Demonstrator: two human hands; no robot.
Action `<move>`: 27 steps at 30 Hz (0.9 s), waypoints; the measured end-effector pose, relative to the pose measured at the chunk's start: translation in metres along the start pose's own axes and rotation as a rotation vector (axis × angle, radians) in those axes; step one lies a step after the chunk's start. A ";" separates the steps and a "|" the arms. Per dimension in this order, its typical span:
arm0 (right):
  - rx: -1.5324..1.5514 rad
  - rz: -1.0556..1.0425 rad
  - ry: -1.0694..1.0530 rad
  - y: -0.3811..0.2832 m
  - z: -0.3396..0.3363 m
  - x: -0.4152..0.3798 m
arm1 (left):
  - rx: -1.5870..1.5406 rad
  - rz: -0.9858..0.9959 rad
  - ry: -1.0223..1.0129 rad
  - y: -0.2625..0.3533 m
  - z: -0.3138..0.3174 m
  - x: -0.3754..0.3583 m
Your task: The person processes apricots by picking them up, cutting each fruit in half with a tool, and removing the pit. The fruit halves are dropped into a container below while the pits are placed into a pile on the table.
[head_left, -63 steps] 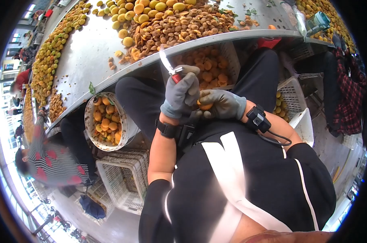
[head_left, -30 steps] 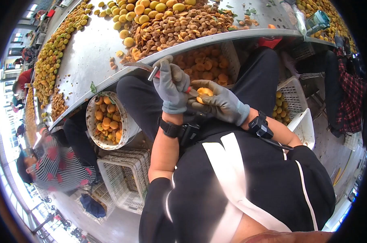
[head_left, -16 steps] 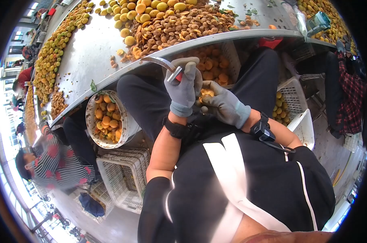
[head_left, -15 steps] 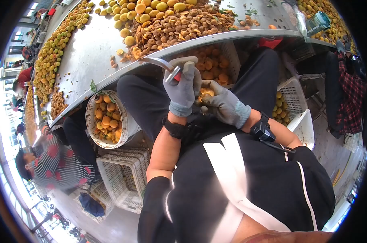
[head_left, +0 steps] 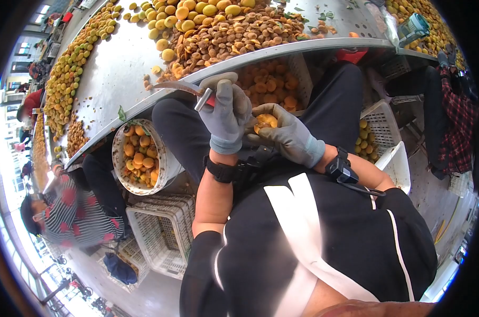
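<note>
My left hand [head_left: 226,113], in a grey glove, is closed around the red handle of a curved knife [head_left: 178,85]. Its blade points left toward the metal table edge. In my gloved right hand [head_left: 291,134] sits an opened orange apricot [head_left: 266,122], cut side showing, held between thumb and fingers. Both hands are close together above my lap, the knife blade apart from the fruit. Beyond them, a crate of orange apricots [head_left: 271,87] stands under the table. On the tabletop lies a heap of brown apricot pits [head_left: 239,39].
A white bucket [head_left: 168,169] of apricots stands left of my knee, with stacked white crates [head_left: 160,232] nearer. Whole apricots [head_left: 65,79] cover the table's left side. A person in a striped top [head_left: 81,211] sits at left, another in a plaid sleeve [head_left: 458,121] at right.
My left hand has shifted left with the knife, away from the fruit. The apricot's cut face shows more clearly. A small round thing below my right hand is out of sight.
</note>
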State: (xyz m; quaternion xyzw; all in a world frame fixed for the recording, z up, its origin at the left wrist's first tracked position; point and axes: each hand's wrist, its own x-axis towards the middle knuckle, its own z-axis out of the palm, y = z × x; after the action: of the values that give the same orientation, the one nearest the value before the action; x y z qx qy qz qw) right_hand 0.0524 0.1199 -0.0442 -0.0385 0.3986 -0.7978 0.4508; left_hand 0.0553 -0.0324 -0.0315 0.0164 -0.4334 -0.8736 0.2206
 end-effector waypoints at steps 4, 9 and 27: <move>-0.066 -0.033 -0.006 0.008 -0.006 0.003 | 0.108 0.017 -0.002 -0.001 0.005 -0.001; -0.123 -0.055 -0.020 0.008 -0.010 0.003 | 0.108 0.011 0.013 0.004 0.007 -0.002; -0.196 -0.035 0.103 0.003 0.002 0.000 | -0.029 -0.106 0.062 -0.005 0.004 0.000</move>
State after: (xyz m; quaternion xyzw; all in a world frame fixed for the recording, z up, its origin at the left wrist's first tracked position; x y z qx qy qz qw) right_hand 0.0556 0.1178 -0.0449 -0.0484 0.4964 -0.7637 0.4099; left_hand 0.0529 -0.0269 -0.0331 0.0634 -0.4122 -0.8893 0.1877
